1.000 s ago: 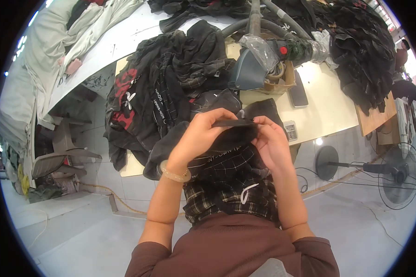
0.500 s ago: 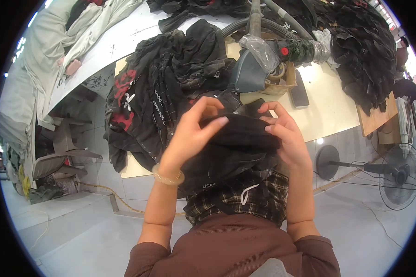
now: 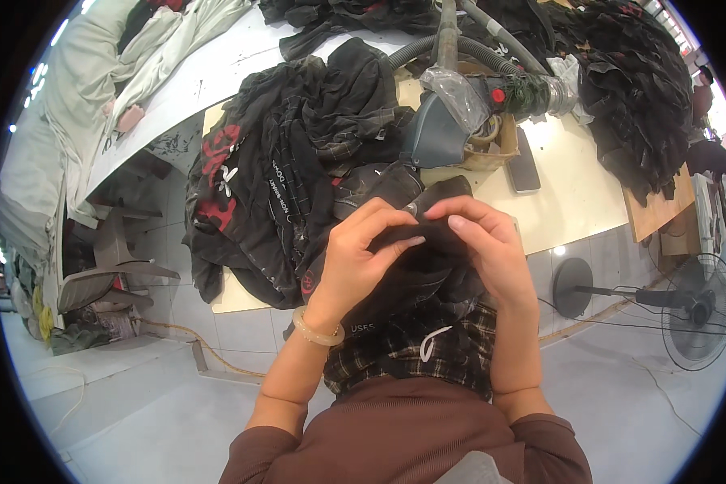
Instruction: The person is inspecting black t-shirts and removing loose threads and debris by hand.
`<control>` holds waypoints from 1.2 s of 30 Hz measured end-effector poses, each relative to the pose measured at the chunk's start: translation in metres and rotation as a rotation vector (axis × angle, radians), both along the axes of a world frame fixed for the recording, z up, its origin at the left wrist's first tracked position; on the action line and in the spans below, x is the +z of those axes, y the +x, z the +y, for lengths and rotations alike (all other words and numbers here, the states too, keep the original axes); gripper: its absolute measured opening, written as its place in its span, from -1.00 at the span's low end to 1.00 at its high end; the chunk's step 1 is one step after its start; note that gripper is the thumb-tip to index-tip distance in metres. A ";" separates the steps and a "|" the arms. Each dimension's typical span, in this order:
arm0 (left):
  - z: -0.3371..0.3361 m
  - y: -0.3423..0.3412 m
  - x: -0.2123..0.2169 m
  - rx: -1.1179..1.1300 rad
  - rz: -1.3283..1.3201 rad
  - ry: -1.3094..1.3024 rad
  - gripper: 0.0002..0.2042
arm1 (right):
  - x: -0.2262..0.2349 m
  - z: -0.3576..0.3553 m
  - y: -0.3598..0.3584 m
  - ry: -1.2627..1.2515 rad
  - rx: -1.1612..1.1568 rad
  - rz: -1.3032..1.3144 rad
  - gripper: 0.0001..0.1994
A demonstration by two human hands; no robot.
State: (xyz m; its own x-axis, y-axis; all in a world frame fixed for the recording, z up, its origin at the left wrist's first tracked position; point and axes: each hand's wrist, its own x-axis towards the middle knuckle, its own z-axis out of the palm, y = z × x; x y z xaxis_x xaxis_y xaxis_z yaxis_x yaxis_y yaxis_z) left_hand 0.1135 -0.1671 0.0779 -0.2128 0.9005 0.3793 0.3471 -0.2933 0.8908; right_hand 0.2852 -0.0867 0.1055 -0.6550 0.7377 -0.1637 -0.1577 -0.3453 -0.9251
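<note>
A black garment [image 3: 415, 282] lies over my lap and the table's near edge, with plaid cloth and a white loop-shaped mark lower down. My left hand [image 3: 365, 254], with a pale bangle at the wrist, is closed in a pinch on the garment's upper part. Close beside it, my right hand [image 3: 484, 246] pinches the same black cloth with thumb and forefinger. The fingertips of both hands nearly meet. Exactly which edge or seam they grip is hard to make out.
Left of my hands is a heap of dark garments [image 3: 290, 153] with red and white prints. Ahead stands a blue-grey machine [image 3: 436, 133] with hoses, beside a cardboard box [image 3: 496, 153] and a dark phone [image 3: 524, 165]. More black clothes [image 3: 633, 89] hang at right, above a fan [image 3: 698, 306].
My hands have come closer together, the left moving right and both slightly down. The cloth between them is now bunched rather than spread.
</note>
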 end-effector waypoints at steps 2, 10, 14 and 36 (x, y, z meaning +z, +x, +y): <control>0.001 0.000 0.000 0.027 0.061 0.044 -0.81 | 0.003 -0.004 -0.003 0.044 -0.003 -0.105 -0.87; 0.004 0.001 0.001 -0.012 -0.222 -0.299 -0.80 | -0.020 -0.005 -0.025 0.915 -0.284 -0.339 -0.92; 0.007 0.004 -0.007 -0.007 -0.201 -0.155 -0.81 | -0.026 -0.008 -0.037 0.952 -0.434 -0.281 -0.93; 0.034 0.024 -0.022 0.347 -0.407 0.108 -0.85 | -0.022 0.000 -0.049 0.067 -0.409 0.291 -0.66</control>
State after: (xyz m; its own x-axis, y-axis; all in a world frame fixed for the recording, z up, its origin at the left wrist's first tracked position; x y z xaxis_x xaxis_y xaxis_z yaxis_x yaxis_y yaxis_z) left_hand 0.1375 -0.1335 0.0555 -0.6391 0.7119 0.2912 0.0735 -0.3203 0.9444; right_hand 0.2366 -0.0863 0.0840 -0.3220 0.9459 0.0388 -0.5223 -0.1433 -0.8406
